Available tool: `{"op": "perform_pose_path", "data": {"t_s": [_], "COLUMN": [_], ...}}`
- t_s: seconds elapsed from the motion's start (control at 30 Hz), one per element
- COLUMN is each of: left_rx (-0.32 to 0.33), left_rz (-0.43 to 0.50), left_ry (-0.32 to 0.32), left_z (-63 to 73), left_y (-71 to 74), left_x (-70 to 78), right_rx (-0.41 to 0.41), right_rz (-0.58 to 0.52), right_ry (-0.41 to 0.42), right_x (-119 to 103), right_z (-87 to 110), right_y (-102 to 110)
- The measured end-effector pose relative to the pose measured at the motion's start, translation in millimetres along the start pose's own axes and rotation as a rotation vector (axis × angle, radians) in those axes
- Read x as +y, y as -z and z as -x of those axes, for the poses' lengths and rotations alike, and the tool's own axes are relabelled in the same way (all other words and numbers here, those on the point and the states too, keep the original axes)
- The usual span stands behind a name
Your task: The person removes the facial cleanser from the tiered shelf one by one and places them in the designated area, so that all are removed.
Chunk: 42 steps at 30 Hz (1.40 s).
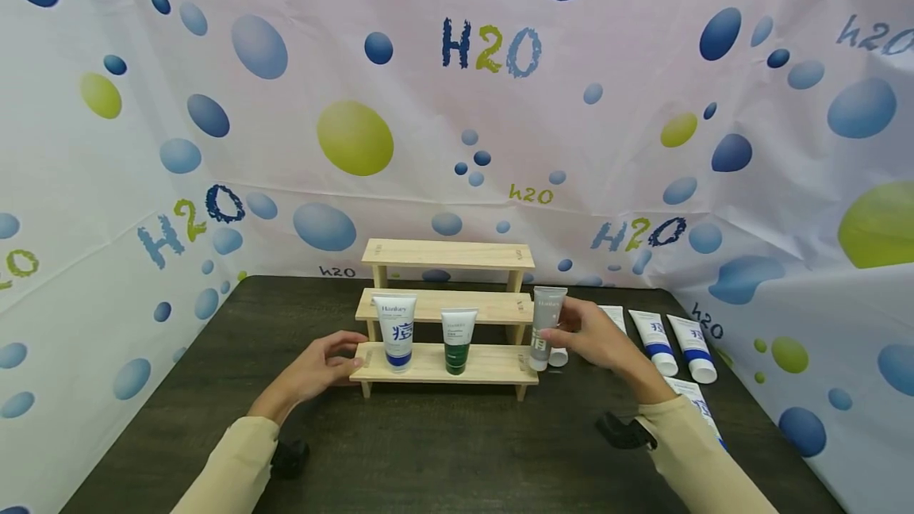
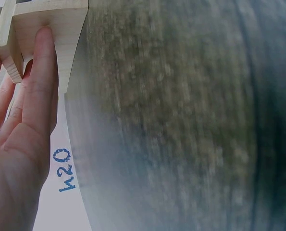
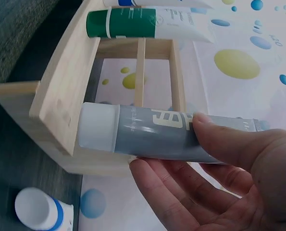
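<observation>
A three-step wooden display stand (image 1: 448, 254) stands on the dark table. At its left end is my left hand (image 1: 321, 367), thumb on one side of the lowest step's end and fairly straight fingers on the other; the stand's wood (image 2: 56, 19) shows beside them in the left wrist view. My right hand (image 1: 596, 335) pinches a grey squeeze tube (image 3: 157, 134) with a pale cap, holding it cap down at the lowest step's right end. On that step stand a white-and-blue tube (image 1: 396, 331) and a white-and-green tube (image 1: 457, 339), both upright on their caps.
Several white tubes with blue bands lie on the table to the right, among them one tube (image 1: 653, 339) and another tube (image 1: 694, 347). A further tube (image 3: 39, 209) lies close to the stand's right end. Behind the table hangs a printed curtain (image 1: 428, 125).
</observation>
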State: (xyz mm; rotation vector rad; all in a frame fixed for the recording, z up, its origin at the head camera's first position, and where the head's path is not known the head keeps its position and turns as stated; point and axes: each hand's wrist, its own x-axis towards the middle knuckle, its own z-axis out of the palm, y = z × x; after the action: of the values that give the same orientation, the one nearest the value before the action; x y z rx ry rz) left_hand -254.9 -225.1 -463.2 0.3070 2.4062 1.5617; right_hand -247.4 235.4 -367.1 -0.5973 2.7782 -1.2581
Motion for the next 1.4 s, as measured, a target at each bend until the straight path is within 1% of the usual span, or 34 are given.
{"op": "perform_pose_path", "data": {"t_s": [0.13, 0.27, 0.33, 0.43, 0.53, 0.57, 0.67, 0.73, 0.93, 1.07, 1.4], "left_rx": [0.004, 0.006, 0.005, -0.005, 0.004, 0.003, 0.019, 0.014, 0.002, 0.004, 0.012], "left_rz": [-0.020, -0.023, -0.018, -0.002, -0.003, -0.014, -0.031, -0.024, 0.022, 0.024, 0.018], "left_ry": [-0.003, -0.001, 0.003, 0.004, 0.007, -0.003, -0.001, -0.001, 0.011, 0.017, 0.016], "left_z": [-0.1, 0.1, 0.1, 0.0, 0.1, 0.4, 0.9, 0.9, 0.8, 1.1, 0.7], "left_y": [0.3, -0.1, -0.1, 0.6, 0.9, 1.3, 1.6, 1.5, -1.0, -2.3, -2.2], "left_x": [-0.4, -0.1, 0.4, 1.2, 1.7, 1.9, 2.9, 3.1, 1.7, 1.5, 2.6], "right_rx": [-0.002, -0.001, 0.002, 0.008, 0.016, 0.022, 0.038, 0.040, 0.004, -0.013, -0.055], "right_rz": [-0.021, -0.043, -0.037, -0.050, -0.066, -0.067, -0.053, -0.050, -0.055, -0.037, -0.045], "right_ry": [-0.014, -0.019, -0.024, -0.052, -0.084, -0.099, -0.127, -0.138, -0.137, -0.150, -0.232], "right_x": [0.4, 1.2, 2.5, 5.1, 8.5, 9.1, 12.4, 15.1, 25.1, 30.7, 43.5], "right_z": [5.2, 12.1, 15.6, 20.5, 24.8, 26.2, 30.4, 33.6, 42.8, 47.5, 55.1], "right_y": [7.6, 15.6, 19.8, 25.3, 29.7, 30.9, 34.7, 36.7, 40.4, 42.4, 48.5]}}
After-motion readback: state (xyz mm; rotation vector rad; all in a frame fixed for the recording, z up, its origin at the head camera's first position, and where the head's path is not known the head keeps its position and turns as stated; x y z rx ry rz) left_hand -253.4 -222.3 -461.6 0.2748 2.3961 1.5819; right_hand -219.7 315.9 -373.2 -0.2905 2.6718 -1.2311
